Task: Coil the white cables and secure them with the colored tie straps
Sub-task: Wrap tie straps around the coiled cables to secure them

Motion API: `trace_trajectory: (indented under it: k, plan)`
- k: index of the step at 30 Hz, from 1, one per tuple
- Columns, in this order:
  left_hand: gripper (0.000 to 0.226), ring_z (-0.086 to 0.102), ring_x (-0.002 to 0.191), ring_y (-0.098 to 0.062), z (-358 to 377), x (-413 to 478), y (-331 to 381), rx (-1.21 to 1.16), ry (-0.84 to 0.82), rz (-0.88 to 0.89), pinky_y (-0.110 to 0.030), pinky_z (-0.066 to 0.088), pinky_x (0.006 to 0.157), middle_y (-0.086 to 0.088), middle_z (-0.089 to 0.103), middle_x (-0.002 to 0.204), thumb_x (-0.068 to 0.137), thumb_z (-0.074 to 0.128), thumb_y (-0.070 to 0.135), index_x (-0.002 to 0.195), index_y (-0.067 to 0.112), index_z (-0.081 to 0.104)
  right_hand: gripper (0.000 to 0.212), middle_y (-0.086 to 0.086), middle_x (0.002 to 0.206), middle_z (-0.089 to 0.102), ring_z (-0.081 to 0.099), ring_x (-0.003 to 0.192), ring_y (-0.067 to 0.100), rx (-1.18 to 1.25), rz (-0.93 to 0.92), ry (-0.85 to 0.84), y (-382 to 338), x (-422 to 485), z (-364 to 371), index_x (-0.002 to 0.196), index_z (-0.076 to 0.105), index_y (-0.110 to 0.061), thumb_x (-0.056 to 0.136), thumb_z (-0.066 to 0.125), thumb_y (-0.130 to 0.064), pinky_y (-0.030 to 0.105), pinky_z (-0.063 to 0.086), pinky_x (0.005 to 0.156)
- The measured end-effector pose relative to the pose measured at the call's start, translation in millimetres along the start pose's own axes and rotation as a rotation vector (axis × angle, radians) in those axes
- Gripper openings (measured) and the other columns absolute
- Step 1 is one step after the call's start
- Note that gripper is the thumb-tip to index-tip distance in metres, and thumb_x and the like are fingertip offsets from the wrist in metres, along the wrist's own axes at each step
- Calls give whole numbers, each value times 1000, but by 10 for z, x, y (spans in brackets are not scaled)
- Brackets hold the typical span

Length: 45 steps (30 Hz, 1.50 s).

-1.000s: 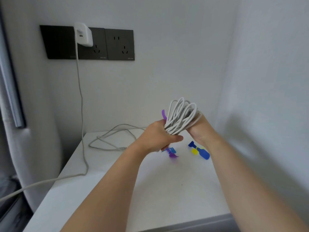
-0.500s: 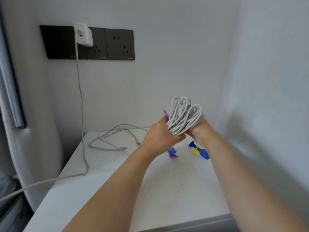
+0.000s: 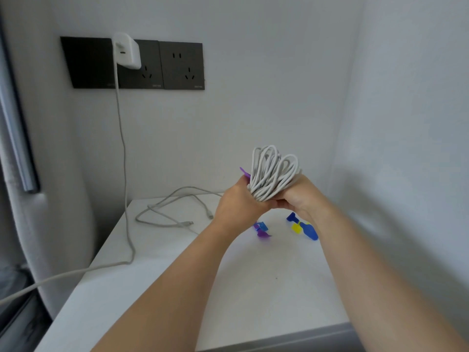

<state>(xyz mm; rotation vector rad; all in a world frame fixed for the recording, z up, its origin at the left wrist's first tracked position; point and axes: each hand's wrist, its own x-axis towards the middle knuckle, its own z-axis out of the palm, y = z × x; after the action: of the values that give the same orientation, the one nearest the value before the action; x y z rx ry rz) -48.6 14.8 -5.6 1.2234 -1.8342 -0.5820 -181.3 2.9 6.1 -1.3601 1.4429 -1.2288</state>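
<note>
The left grip point(image 3: 236, 204) and right grip point(image 3: 297, 199) are curled tight around the lower end of the bundle of white cable point(image 3: 271, 171), fists touching. A purple strap point(image 3: 245, 172) pokes out left of the bundle. Below the bundle, blue and yellow straps point(image 3: 303, 226) lie on the table point(image 3: 253, 288), with a loose cable point(image 3: 165, 209) lower left of it

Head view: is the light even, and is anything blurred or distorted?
Head view: soft, dim light, no glare; the right wall looks darker, mottled; the coiled cable is fairly sharp, the near forearms soft; the black socket panel leans, wide-angle distortion.
</note>
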Motion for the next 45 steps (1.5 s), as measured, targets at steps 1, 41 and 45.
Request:
trace_trajectory:
  k: [1, 41, 45]
  plan:
    - [47, 63, 85, -20, 7, 10, -16, -1, 2, -13, -33, 53, 77, 8, 59, 86, 73, 73, 39, 110, 21, 51, 22, 10, 91, 73, 70, 84, 24, -16, 7, 6, 0, -8, -3, 96, 73, -11, 80, 64, 2, 39, 59, 76]
    - [31, 62, 88, -25, -21, 56, -128, 734, -56, 112, -28, 37, 65, -1, 66, 95, 81, 63, 37, 108, 24, 55, 17, -12, 101, 65, 46, 110, 3, -487, -629, 112, -64, -71, 7, 71, 69, -17, 82, 66, -4, 11, 37, 89]
    - [40, 60, 91, -24, -25, 48, -126, 683, -89, 95, -28, 39, 67, 1, 65, 98, 78, 66, 41, 113, 26, 53, 14, -15, 90, 67, 54, 105, 6, -445, -606, 58, -66, -75, -18, 78, 72, -9, 81, 64, 1, 20, 43, 88]
